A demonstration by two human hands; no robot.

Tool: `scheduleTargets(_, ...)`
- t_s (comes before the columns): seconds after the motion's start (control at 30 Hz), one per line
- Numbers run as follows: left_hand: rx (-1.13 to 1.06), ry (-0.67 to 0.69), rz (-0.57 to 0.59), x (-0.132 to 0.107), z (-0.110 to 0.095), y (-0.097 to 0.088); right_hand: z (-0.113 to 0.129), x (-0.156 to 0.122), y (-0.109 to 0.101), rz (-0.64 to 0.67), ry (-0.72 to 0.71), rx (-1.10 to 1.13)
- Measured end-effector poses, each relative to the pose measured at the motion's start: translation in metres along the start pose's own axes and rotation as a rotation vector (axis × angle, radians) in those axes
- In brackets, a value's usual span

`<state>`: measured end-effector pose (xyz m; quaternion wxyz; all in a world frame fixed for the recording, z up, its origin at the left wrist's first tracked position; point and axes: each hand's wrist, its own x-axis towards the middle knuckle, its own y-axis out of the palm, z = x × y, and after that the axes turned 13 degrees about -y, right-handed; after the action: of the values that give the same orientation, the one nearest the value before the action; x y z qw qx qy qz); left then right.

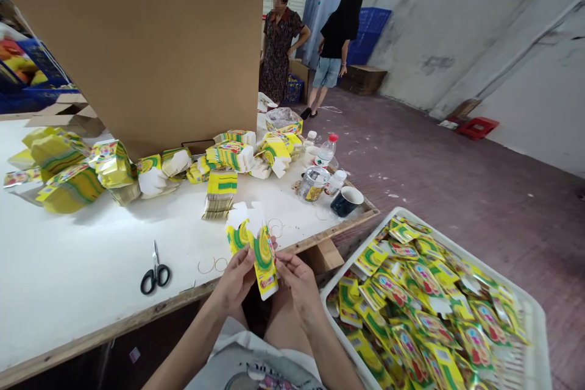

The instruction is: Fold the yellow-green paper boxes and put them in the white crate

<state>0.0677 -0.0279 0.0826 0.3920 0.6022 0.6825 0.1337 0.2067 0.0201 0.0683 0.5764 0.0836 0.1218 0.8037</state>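
Well, just beside the counter (100, 262), the left hand (239, 271), forearm slanting inward, grips a yellow carton (264, 256), long axis pointing counterward, flaps foremost; the right hand (297, 274), fingers curled, meets it, its grip hard to tell.

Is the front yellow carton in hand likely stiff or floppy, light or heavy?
The front yellow carton is probably light, since its white flaps look like thin card. It seems fairly stiff lengthwise, showing no sag in hand; the unfolded flaps may bend easily.
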Motion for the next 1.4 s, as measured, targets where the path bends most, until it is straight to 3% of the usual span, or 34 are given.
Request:
scheduleTargets(0.13,-0.032,-0.028,0.078,-0.004,-0.004,0.005,0.004,-0.003,0.001,0.025,-0.005,0.004)
scheduleTargets(0.33,0.115,0.11,-0.161,0.004,0.005,0.003,0.004,-0.006,0.007,0.043,-0.069,-0.117)
scheduleTargets(0.47,0.193,0.174,-0.242,0.008,0.012,-0.003,0.0,-0.01,0.004,-0.014,-0.115,-0.241)
scheduleTargets(0.53,0.275,0.219,-0.258,0.006,0.011,-0.004,0.0,-0.011,0.0,0.02,-0.14,-0.314)
scheduleTargets(0.7,0.43,0.197,-0.082,-0.008,0.001,0.0,0.017,-0.007,-0.01,0.108,-0.232,-0.282)
scheduleTargets(0.87,0.337,0.087,0.137,-0.016,-0.005,0.007,0.037,0.001,-0.021,0.263,-0.219,-0.179)
scheduleTargets(0.97,0.28,0.05,0.211,-0.019,-0.004,0.008,0.041,0.002,-0.027,0.31,-0.208,-0.212)
scheduleTargets(1.13,0.271,-0.058,0.231,-0.019,-0.002,0.003,0.042,0.002,-0.029,0.286,-0.243,-0.313)
scheduleTargets(1.3,0.415,-0.018,0.142,-0.016,-0.001,0.001,0.048,0.002,-0.033,0.088,-0.23,-0.314)
scheduleTargets(1.4,0.509,0.04,0.086,-0.015,0.001,0.004,0.051,0.001,-0.034,0.223,-0.115,-0.318)
